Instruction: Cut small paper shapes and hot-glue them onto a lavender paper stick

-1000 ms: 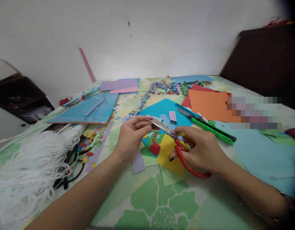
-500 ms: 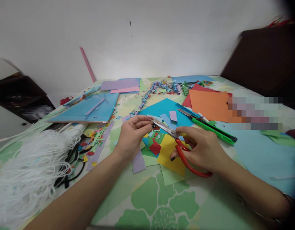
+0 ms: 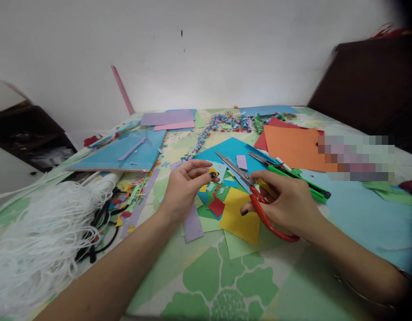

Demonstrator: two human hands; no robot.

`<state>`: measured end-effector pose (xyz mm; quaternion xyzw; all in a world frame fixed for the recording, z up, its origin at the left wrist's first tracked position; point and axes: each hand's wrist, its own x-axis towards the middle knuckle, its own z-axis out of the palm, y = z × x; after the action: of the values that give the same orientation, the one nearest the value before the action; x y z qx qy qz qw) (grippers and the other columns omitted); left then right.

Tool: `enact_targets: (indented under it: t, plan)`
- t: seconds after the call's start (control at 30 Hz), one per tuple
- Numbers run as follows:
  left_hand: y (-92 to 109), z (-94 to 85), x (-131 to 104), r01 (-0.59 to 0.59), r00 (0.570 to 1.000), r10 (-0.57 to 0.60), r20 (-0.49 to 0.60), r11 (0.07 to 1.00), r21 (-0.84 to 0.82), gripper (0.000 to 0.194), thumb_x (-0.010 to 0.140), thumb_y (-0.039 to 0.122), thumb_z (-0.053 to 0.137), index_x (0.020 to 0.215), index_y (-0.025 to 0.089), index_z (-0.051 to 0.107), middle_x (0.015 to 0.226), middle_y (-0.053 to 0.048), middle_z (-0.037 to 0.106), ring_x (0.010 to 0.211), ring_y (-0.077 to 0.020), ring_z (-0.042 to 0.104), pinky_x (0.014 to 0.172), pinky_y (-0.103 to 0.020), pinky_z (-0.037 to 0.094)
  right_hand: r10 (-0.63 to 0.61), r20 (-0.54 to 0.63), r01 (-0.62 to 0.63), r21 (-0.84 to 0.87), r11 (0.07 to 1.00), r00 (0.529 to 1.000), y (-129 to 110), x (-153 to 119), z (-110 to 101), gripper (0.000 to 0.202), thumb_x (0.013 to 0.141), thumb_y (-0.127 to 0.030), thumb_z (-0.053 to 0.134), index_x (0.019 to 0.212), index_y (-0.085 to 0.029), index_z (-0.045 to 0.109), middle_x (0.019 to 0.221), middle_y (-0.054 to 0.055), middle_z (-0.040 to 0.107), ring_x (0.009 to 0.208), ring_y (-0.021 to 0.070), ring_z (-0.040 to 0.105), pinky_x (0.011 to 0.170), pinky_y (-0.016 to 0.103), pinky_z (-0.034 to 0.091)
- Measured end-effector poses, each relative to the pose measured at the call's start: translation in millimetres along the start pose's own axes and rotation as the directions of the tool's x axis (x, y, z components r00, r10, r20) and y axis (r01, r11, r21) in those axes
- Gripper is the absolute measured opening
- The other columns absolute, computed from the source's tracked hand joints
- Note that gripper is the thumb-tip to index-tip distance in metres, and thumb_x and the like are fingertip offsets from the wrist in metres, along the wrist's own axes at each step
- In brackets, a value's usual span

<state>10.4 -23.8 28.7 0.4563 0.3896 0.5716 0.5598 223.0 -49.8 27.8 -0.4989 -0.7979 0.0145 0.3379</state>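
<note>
My left hand (image 3: 189, 187) pinches a small yellow paper piece (image 3: 213, 171) between thumb and fingers. Red-handled scissors (image 3: 273, 227) are in my right hand (image 3: 284, 200), their metal blades slightly apart and pointing up and left, just right of my left fingertips. Below the blades lie a yellow paper sheet (image 3: 241, 216), a small red paper square (image 3: 217, 207) and several scraps on green paper. A purple paper strip (image 3: 193, 225) lies beneath my left wrist.
White string (image 3: 41, 240) is heaped at the left near a blue pack (image 3: 125, 149). Right of centre lie a green cutter (image 3: 297, 182) and orange paper (image 3: 293, 145). Curled paper garlands (image 3: 222, 122) stretch across the back.
The scissors and my right hand have moved slightly right, away from my left fingers. The yellow piece in my left hand now shows plainly.
</note>
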Motion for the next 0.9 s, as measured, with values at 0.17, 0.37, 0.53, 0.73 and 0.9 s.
enact_targets:
  t: [0.17,0.37,0.53,0.73,0.9]
  plan:
    - [-0.9,0.7,-0.8,-0.048,0.998,0.047,0.032,0.999,0.010,0.031,0.067,0.016,0.073,0.095,0.015,0.060,0.073,0.000,0.069,0.068,-0.0124,0.066,0.072,-0.025,0.048,-0.007,0.116,0.005,0.019,1.000,0.993,-5.2,-1.5,-0.7,0.035,0.069,-0.041,0.067,0.097,-0.021,0.061,0.064,-0.001,0.057,0.053,0.0136,0.048,0.046,0.025,0.033]
    - [-0.4,2.7,-1.7,-0.055,0.998,0.054,0.022,0.998,0.005,0.033,0.066,0.015,0.072,0.096,0.015,0.058,0.071,0.000,0.068,0.070,-0.0142,0.066,0.074,-0.027,0.048,-0.013,0.153,0.012,0.008,1.000,0.988,-6.2,-3.7,2.8,0.035,0.070,-0.041,0.066,0.098,-0.021,0.061,0.065,0.000,0.057,0.053,0.0137,0.049,0.046,0.024,0.031]
    - [-1.2,3.7,-2.8,-0.047,0.999,0.046,0.018,0.999,0.010,0.031,0.065,0.014,0.072,0.093,0.015,0.058,0.071,0.000,0.068,0.068,-0.0134,0.066,0.073,-0.026,0.049,-0.012,0.147,0.008,0.029,1.000,0.989,-6.1,-4.4,4.7,0.037,0.068,-0.046,0.069,0.094,-0.022,0.060,0.065,0.000,0.056,0.054,0.0137,0.047,0.048,0.024,0.031]
    - [-1.1,5.5,-3.6,-0.048,0.999,0.048,0.014,0.999,0.003,0.028,0.064,0.013,0.072,0.089,0.014,0.059,0.070,0.000,0.069,0.067,-0.0128,0.065,0.073,-0.026,0.050,0.003,0.145,-0.004,0.013,1.000,0.989,-7.4,-5.5,5.1,0.041,0.067,-0.050,0.070,0.094,-0.022,0.060,0.066,-0.001,0.056,0.056,0.0140,0.047,0.050,0.025,0.031]
    - [-1.0,5.4,-3.7,-0.044,0.999,0.044,0.010,0.999,0.002,0.029,0.064,0.014,0.072,0.089,0.015,0.059,0.071,-0.001,0.068,0.067,-0.0134,0.065,0.073,-0.027,0.050,-0.011,0.140,0.006,0.033,0.999,0.990,-6.2,-5.5,5.9,0.038,0.068,-0.045,0.069,0.096,-0.021,0.061,0.066,-0.001,0.056,0.056,0.0137,0.047,0.050,0.025,0.031]
